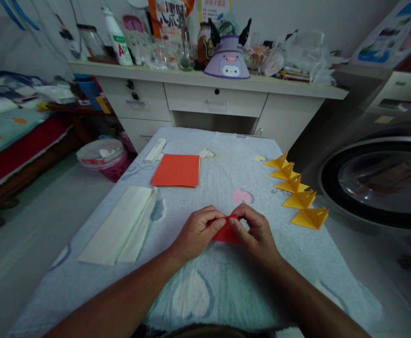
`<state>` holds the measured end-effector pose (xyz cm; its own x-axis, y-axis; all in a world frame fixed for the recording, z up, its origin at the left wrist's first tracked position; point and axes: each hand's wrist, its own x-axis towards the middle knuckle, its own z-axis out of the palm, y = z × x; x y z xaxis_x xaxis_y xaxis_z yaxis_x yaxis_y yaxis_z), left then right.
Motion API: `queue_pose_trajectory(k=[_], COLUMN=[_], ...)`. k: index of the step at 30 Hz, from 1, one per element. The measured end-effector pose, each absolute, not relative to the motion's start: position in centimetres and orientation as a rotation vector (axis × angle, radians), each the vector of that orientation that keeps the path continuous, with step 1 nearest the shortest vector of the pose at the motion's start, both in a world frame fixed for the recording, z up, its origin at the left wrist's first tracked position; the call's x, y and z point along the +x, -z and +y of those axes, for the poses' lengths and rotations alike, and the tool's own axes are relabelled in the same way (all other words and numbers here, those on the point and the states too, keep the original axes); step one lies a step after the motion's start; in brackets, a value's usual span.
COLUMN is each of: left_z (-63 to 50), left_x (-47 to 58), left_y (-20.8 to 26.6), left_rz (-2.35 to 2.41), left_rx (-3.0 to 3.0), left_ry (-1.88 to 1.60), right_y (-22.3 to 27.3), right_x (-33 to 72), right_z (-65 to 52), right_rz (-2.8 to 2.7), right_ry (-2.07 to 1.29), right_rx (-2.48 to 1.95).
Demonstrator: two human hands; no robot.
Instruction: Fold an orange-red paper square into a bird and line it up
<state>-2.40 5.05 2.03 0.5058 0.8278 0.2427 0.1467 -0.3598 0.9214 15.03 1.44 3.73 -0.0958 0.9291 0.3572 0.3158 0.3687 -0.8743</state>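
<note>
A small piece of red origami paper (225,234) is between my two hands, close to the front of the cloth-covered table. My left hand (201,230) pinches its upper left part between thumb and fingers. On the other side, my right hand (255,231) grips the upper right part, the two thumbs nearly meeting at the top edge. Fingers cover much of the paper, so its exact folds are hidden. Beyond my left hand lies a stack of square red-orange paper (176,170). Several folded yellow paper pieces (299,199) form a row along the right side.
A folded pale sheet (121,225) lies on the table's left, below a narrow white box (155,150). Past the table stands a white desk (212,96) with jars and a purple visor (228,58). A washing machine (384,117) is at right, a lined bin (103,157) at left.
</note>
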Motion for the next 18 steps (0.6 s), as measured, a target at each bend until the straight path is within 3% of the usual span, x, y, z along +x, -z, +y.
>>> queue_pose_trajectory(k=[18], left_z=[5.01], left_x=[-2.42], left_y=[-1.88], left_rz=[0.854], left_rx=[1.816], left_ry=[-1.038], right_y=[-2.89], right_x=[15.02], right_z=[1.52], right_rz=[-1.496], right_ry=[-0.770], right_rx=[-1.097])
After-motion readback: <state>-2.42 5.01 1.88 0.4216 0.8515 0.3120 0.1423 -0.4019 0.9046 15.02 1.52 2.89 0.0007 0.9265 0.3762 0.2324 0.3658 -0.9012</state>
